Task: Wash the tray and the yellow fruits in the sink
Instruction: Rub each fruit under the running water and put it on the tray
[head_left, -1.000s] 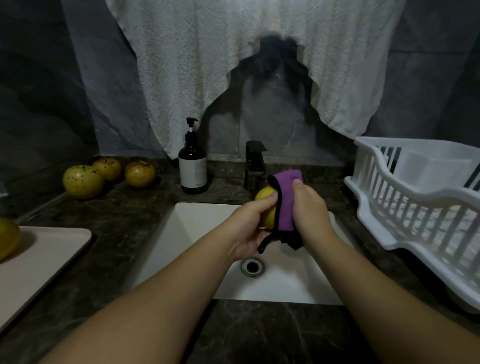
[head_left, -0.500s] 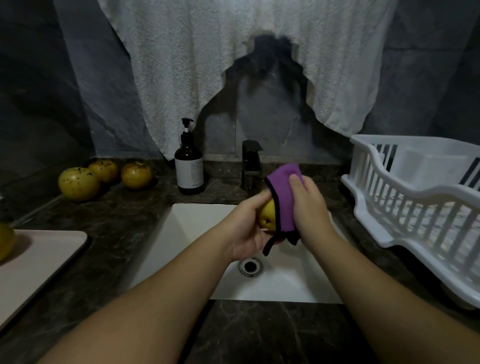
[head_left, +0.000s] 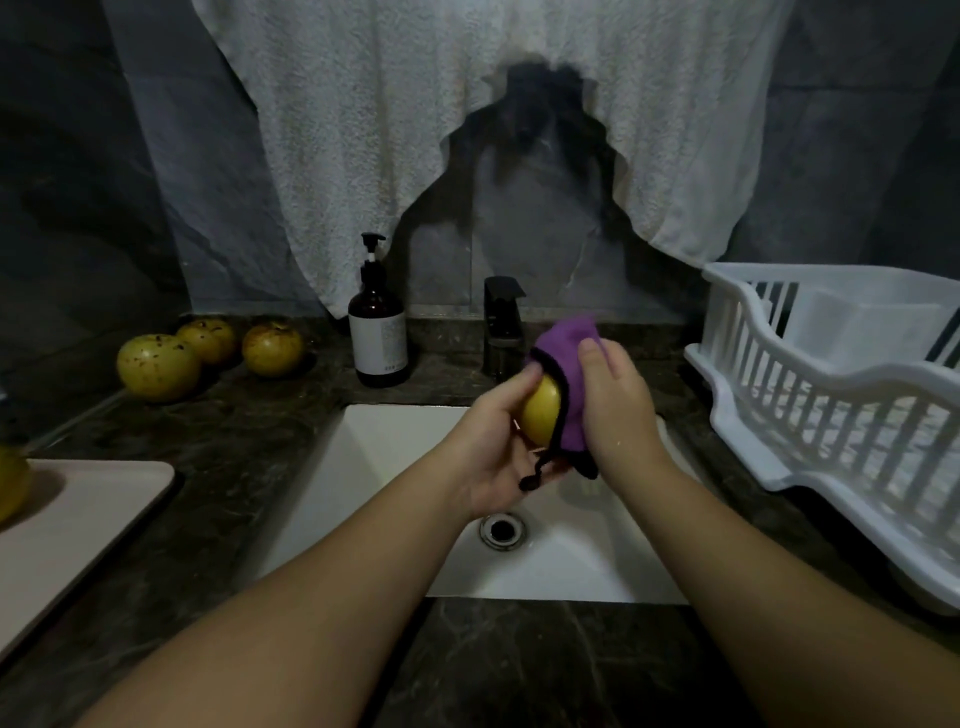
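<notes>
Left hand grips fruit | right hand presses cloth against it

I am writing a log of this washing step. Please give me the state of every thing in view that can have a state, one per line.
Left hand: holds a yellow fruit over the sink.
Right hand: presses a purple cloth on that fruit.
Faucet: no water seen running.
Three fruits: lie on the counter, back left.
Tray: on the counter, left, one fruit on it.
Soap bottle: upright.
Drying rack: right of the sink.
</notes>
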